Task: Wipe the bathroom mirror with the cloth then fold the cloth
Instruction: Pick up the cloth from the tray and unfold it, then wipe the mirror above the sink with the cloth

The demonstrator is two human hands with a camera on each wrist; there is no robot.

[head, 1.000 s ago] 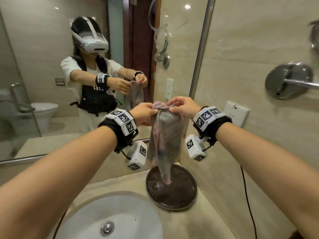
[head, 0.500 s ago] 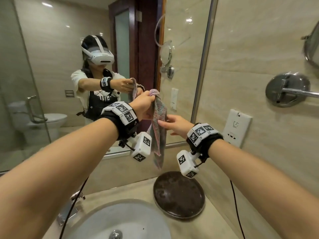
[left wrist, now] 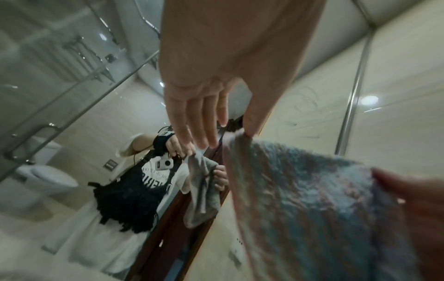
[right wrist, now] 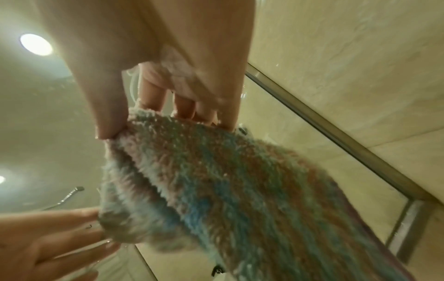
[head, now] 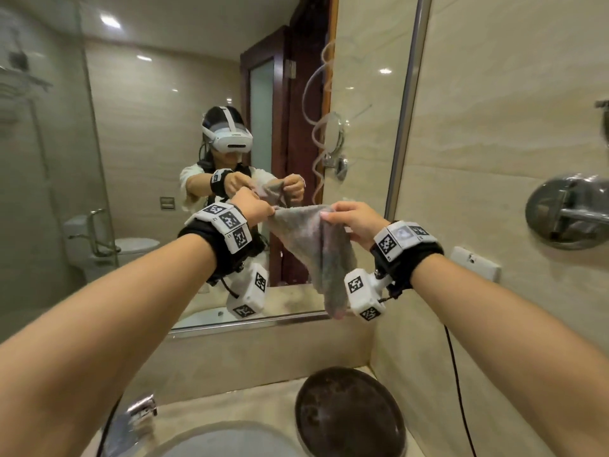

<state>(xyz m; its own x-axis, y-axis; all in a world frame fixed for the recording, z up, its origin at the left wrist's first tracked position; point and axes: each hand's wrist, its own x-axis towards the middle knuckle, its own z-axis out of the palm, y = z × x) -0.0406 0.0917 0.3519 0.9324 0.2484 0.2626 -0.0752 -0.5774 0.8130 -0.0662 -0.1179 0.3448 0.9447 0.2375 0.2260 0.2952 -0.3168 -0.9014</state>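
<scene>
A fluffy cloth [head: 313, 245] striped in blue, pink and grey hangs in the air in front of the mirror [head: 197, 127]. My left hand [head: 255, 211] pinches its upper left corner between thumb and forefinger, the other fingers [left wrist: 192, 123] straight. My right hand [head: 352, 217] pinches the upper right corner, thumb in front and fingers behind the cloth [right wrist: 216, 180]. The top edge is stretched between both hands and the rest droops to a point [head: 334, 308]. In the left wrist view the cloth [left wrist: 312, 199] fills the lower right. The mirror shows the person holding the cloth.
A round dark tray [head: 349, 413] lies on the beige counter below my hands, next to the white sink [head: 230, 443] and chrome tap [head: 141, 407]. On the right wall sit a socket [head: 474, 262] and a chrome bracket [head: 570, 211]. A cable [head: 458, 374] hangs from my right wrist.
Both hands rose with the cloth. My right hand moved from the cloth's lower side edge up to a top corner, so the top edge now stretches between my hands.
</scene>
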